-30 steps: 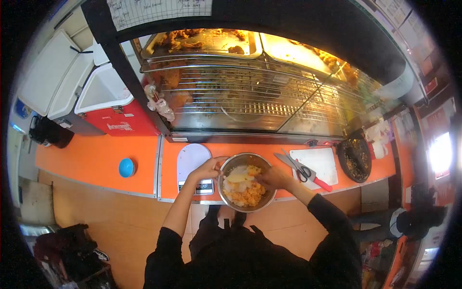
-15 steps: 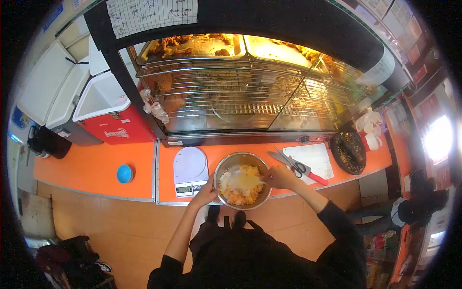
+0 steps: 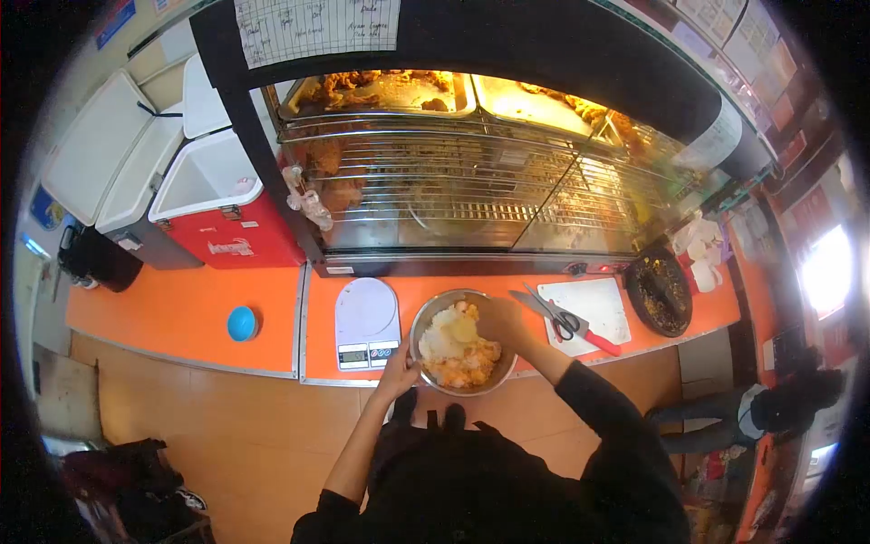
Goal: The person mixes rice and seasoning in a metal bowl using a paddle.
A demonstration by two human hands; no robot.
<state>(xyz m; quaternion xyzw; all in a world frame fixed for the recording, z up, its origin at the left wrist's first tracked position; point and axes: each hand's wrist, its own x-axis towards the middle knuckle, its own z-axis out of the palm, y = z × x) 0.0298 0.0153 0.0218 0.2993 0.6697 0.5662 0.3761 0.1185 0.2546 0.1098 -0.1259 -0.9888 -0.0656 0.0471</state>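
Observation:
A steel bowl (image 3: 508,370) stands at the counter's front edge, with white rice and orange-coloured food (image 3: 464,369) in it. My left hand (image 3: 397,374) grips the bowl's left rim. Over the right side of the bowl is my right hand (image 3: 504,325), its fingers smeared by motion; in it I cannot make out a tool clearly, though a pale spoon-like shape (image 3: 464,329) lies in the food. To the left of the bowl sits a white kitchen scale (image 3: 367,311).
Scissors (image 3: 567,323) and a red-handled knife (image 3: 602,342) lie by a white cutting board (image 3: 614,304). Further right is a dark mortar (image 3: 657,295). A blue bowl (image 3: 242,324) sits left. Behind stands a glass food warmer (image 3: 453,263). Another person (image 3: 784,403) is at far right.
My left hand has shifted down along the rim. My right hand has moved up and inward over the bowl, and the food has been turned about.

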